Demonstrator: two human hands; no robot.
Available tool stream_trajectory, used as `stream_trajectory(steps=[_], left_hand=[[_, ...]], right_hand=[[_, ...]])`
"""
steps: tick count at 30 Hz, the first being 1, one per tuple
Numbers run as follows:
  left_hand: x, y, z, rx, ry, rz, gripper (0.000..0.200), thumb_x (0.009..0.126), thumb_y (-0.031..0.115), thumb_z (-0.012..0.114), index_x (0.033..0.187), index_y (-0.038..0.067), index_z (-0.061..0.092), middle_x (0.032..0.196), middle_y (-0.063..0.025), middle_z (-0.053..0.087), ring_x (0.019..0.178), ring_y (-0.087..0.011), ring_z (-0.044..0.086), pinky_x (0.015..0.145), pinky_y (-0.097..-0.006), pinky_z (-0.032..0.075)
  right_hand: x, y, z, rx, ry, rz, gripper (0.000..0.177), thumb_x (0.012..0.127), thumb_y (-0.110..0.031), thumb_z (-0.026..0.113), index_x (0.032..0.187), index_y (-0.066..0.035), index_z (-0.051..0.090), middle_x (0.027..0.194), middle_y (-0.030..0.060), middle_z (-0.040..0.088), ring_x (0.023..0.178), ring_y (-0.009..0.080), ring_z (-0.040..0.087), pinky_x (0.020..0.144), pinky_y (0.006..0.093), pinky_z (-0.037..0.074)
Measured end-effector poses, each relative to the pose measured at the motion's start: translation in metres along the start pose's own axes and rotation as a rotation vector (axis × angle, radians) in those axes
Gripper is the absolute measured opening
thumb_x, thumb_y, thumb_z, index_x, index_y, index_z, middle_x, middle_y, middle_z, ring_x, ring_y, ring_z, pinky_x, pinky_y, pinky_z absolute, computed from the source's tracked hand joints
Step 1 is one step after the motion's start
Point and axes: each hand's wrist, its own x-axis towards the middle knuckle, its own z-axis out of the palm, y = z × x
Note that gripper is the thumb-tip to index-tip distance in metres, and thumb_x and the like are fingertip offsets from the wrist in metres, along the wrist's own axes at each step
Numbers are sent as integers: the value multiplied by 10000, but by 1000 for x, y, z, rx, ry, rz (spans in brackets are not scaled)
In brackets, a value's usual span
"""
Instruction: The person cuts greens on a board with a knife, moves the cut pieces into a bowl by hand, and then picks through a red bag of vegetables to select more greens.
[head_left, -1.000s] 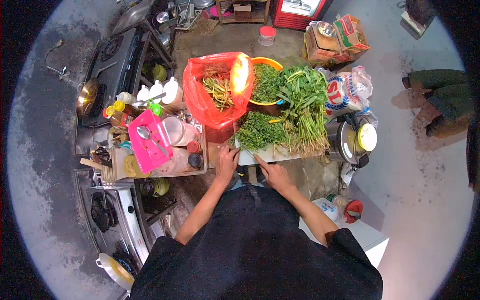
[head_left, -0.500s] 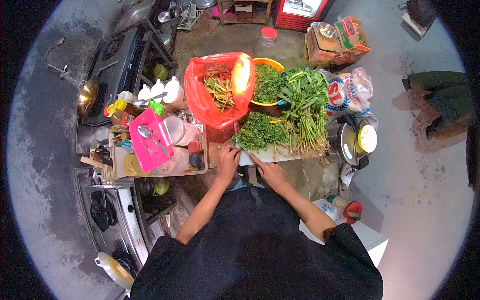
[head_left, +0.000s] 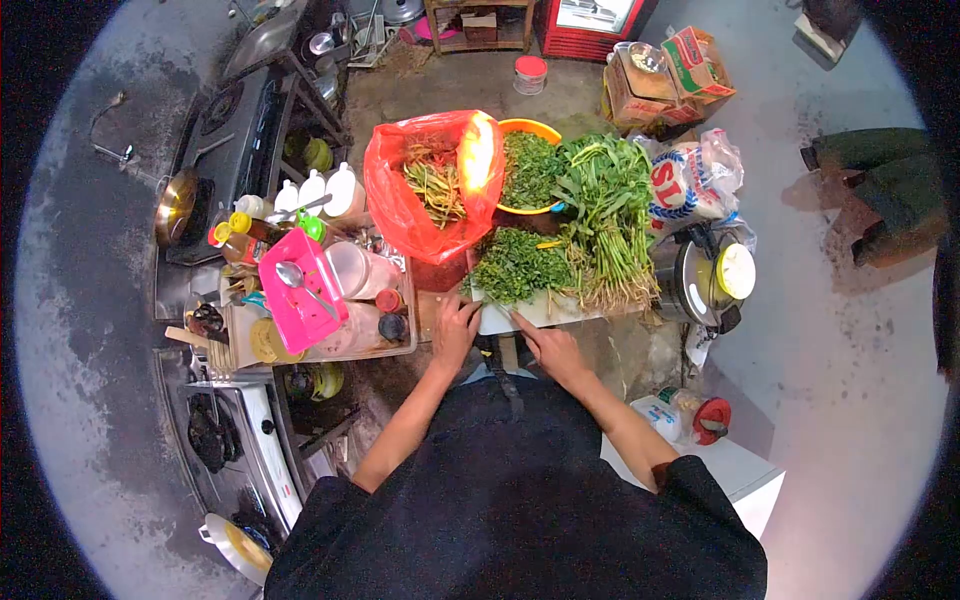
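Note:
My left hand [head_left: 455, 332] is at the left end of the white cutting board [head_left: 540, 310], its fingers slightly apart and nothing visible in them. At the board's front edge, my right hand [head_left: 556, 352] has its index finger stretched forward and the others curled round something too small to make out. Chopped greens [head_left: 520, 266] lie on the board just beyond both hands. To their right rests a large bunch of leafy stems [head_left: 612, 225]. Behind the chopped greens are an open red plastic bag [head_left: 400, 215] of trimmings and a yellow-rimmed bowl [head_left: 545, 128] of cut greens.
A tray [head_left: 405, 350] at left carries bottles, jars and a pink basket [head_left: 290, 325] with a spoon. At right are a lidded pot [head_left: 685, 285] and a white sack [head_left: 690, 185]. Stoves [head_left: 265, 425] line the far left. A person's leg [head_left: 880, 160] shows far right.
The view has shifted slightly. My right hand has moved a little to the right and away from my left hand, which stays by the board's left end.

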Motion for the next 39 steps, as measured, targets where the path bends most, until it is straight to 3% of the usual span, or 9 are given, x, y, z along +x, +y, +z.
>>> stream_trajectory(steps=[6,11,18,20,25,29,33,39], left_hand=[[1,-4,6,-15,-2,-3,141,815,92,732,938,23,744,898,-121,659,912,-314,619,806,-426,504],[2,-6,8,-71,5,2,136,804,77,735,928,22,742,900,-119,657,907,-315,618,798,-423,506],[1,-3,5,-4,19,-17,133,805,96,737,924,39,754,901,-108,647,901,-319,610,802,-433,497],[-1,-8,8,-11,13,-23,137,806,99,737,930,43,757,901,-106,645,901,-319,608,803,-433,496],[-2,-1,4,3,10,4,157,814,102,733,956,44,763,893,-105,638,894,-326,604,816,-435,492],[-2,1,3,3,10,-7,147,821,100,729,953,43,761,891,-107,637,906,-330,605,893,-445,485],[-2,-6,14,12,7,-63,129,822,87,726,937,36,754,897,-119,644,942,-331,602,955,-459,472],[1,-7,15,-74,26,-70,129,818,81,727,930,22,753,909,-129,646,962,-342,594,920,-463,464]], right_hand=[[-7,-5,1,-45,-136,36,680,951,-211,589,1546,-399,317,737,193,682,639,403,672,609,542,560],[3,-3,20,12,-21,29,690,941,-206,598,1533,-433,324,693,196,667,647,418,675,615,554,562],[4,-2,13,74,-26,11,662,953,-185,585,1529,-414,353,763,212,677,649,420,655,613,556,528],[-2,2,9,-71,-94,14,719,934,-213,597,1548,-431,291,740,171,685,645,402,677,593,526,569],[7,-1,7,-75,-87,4,709,943,-227,595,1554,-416,290,735,163,683,639,390,676,597,529,564],[7,4,11,-20,-8,-17,642,971,-238,589,1539,-403,338,680,204,648,606,408,652,583,535,532],[3,8,5,-59,-92,43,683,954,-252,590,1548,-420,296,754,164,688,669,396,678,630,536,563],[-2,-2,-6,33,-70,-25,637,990,-261,541,1550,-421,281,735,206,670,679,424,674,645,558,561]])
